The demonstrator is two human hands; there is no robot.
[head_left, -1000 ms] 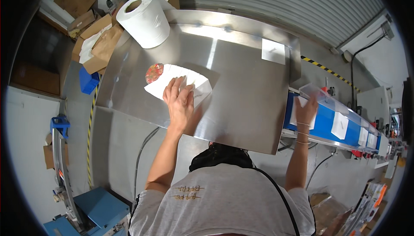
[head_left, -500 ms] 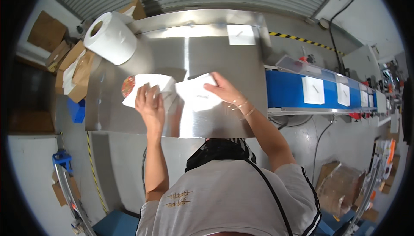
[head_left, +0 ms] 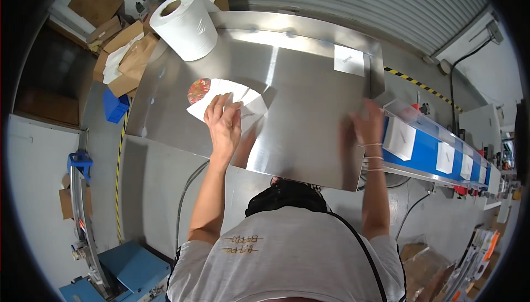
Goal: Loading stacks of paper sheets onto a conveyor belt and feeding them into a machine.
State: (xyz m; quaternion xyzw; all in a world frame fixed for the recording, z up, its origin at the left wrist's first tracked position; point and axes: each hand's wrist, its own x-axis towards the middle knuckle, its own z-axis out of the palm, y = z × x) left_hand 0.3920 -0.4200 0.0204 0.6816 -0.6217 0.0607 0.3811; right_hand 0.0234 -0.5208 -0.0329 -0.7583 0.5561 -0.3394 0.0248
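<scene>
My left hand (head_left: 223, 128) has its fingers bent over a fanned stack of flat white packets (head_left: 234, 91) on the metal table. A round red and orange patterned piece (head_left: 199, 90) sticks out at the stack's left end; how it joins the packets is hidden. At the table's right side, my right hand (head_left: 369, 122) is blurred by motion, its thumb apart from the fingers and nothing visible in it. Close by its fingers, a white packet (head_left: 400, 139) lies on the near end of the blue conveyor belt (head_left: 425, 150).
More white packets (head_left: 445, 157) sit in a row along the belt, beside a clear guard (head_left: 411, 115). A white sheet (head_left: 349, 60) lies at the table's back right. A large white roll (head_left: 185, 28) stands back left, near open cardboard boxes (head_left: 124, 59) and a blue bin (head_left: 115, 106).
My right hand has gone rightward from beside the stack to the belt's end, and the packet it held has left it. My left hand stays on the stack. The whole view has turned.
</scene>
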